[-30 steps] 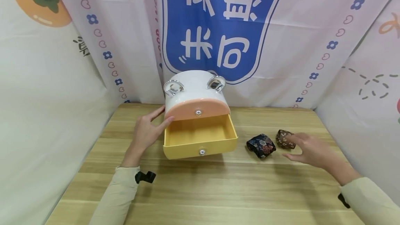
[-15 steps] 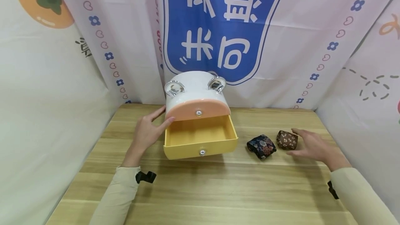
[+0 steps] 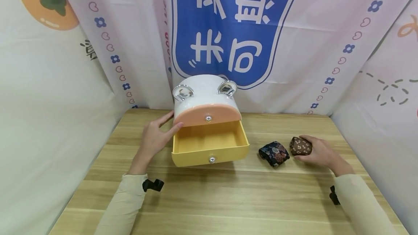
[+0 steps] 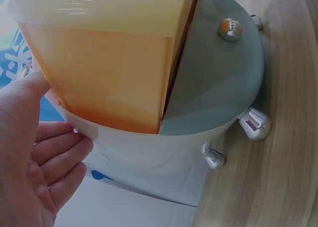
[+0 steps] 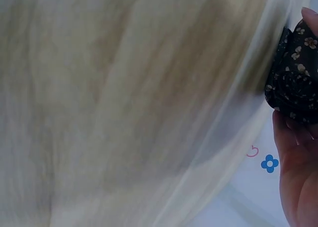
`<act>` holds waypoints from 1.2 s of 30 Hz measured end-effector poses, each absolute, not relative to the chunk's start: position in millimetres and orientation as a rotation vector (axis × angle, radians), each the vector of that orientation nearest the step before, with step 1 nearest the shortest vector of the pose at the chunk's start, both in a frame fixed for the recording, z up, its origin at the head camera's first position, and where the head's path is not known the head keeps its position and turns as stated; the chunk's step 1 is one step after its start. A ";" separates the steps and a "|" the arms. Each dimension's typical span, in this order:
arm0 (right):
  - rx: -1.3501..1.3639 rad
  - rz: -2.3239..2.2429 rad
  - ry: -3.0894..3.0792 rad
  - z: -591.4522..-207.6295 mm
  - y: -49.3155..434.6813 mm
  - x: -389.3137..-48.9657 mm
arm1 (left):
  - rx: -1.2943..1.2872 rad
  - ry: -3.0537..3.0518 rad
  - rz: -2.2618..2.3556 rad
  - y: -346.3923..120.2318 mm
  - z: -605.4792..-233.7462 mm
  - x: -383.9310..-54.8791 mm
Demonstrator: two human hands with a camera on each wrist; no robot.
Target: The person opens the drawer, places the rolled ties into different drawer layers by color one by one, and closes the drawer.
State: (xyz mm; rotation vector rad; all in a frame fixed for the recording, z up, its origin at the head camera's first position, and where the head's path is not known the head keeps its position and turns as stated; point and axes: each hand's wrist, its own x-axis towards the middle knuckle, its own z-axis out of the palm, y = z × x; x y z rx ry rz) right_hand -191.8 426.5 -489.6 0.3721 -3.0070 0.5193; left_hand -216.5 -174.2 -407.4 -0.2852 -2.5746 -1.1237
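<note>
A white drawer organizer [image 3: 204, 90] with a peach top drawer stands near the back of the table; its yellow drawer [image 3: 210, 153] is pulled out with nothing inside. At its left side my left hand [image 3: 153, 139] touches the body, thumb on the front edge and the other fingers extended along the side. On the right, my right hand [image 3: 321, 151] grips a brown floral rolled necktie [image 3: 300, 146] between thumb and fingers; its spiral end shows in the right wrist view. A dark floral rolled necktie [image 3: 274, 153] lies between that hand and the drawer.
In the left wrist view a grey-green lower drawer [image 4: 218, 73] is closed, and silver feet [image 4: 256, 123] support the body. Printed cloth [image 3: 303, 46] hangs behind the wooden table [image 3: 228, 198] and along both sides.
My right hand first draws back to the right of the brown rolled necktie, then moves in and closes its thumb and fingers around it. The left hand keeps its place on the organizer.
</note>
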 end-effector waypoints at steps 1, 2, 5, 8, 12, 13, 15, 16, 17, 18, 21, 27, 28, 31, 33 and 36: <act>0.370 0.520 -3.005 -490.5 427.1 -192.4 | -0.286 -2.575 -1.124 -174.2 -407.3 -216.4; 0.368 0.524 -3.003 -491.2 427.4 -192.9 | -0.286 -2.575 -1.125 -174.3 -407.2 -216.4; 0.363 0.522 -3.001 -492.7 428.7 -194.3 | -0.288 -2.575 -1.131 -174.4 -407.1 -216.2; 0.360 0.532 -3.001 -492.3 428.9 -194.6 | -0.286 -2.577 -1.137 -174.6 -407.6 -216.2; 0.356 0.547 -3.003 -490.8 427.9 -194.5 | -0.285 -2.575 -1.150 -175.0 -408.2 -216.5; 0.354 0.549 -3.002 -490.4 427.5 -194.5 | -0.287 -2.574 -1.151 -175.2 -408.4 -216.6; 0.353 0.547 -3.000 -490.5 427.1 -194.8 | -0.291 -2.572 -1.151 -175.3 -408.3 -216.7; 0.355 0.551 -2.997 -490.5 427.0 -194.9 | -0.291 -2.572 -1.151 -175.4 -408.3 -216.7; 0.353 0.557 -2.994 -490.6 426.8 -194.9 | -0.291 -2.572 -1.151 -175.4 -408.2 -216.7; 0.357 0.562 -2.994 -490.5 426.5 -195.0 | -0.290 -2.573 -1.151 -175.5 -408.3 -216.6; 0.352 0.573 -2.995 -490.7 425.9 -195.5 | -0.283 -2.582 -1.144 -175.8 -408.4 -216.2; 0.349 0.542 -3.016 -484.6 424.7 -193.6 | -0.272 -2.598 -1.124 -175.5 -407.7 -215.1; 0.356 0.537 -3.016 -482.9 424.6 -192.8 | -0.271 -2.599 -1.122 -175.3 -407.4 -214.8; 0.375 0.530 -3.013 -478.6 424.4 -189.0 | -0.272 -2.598 -1.107 -174.7 -406.5 -214.3; 0.393 0.527 -3.008 -476.7 424.9 -185.5 | -0.274 -2.596 -1.100 -174.3 -406.1 -214.3; 0.432 0.536 -2.999 -474.3 426.6 -178.8 | -0.278 -2.596 -1.098 -173.9 -405.7 -214.8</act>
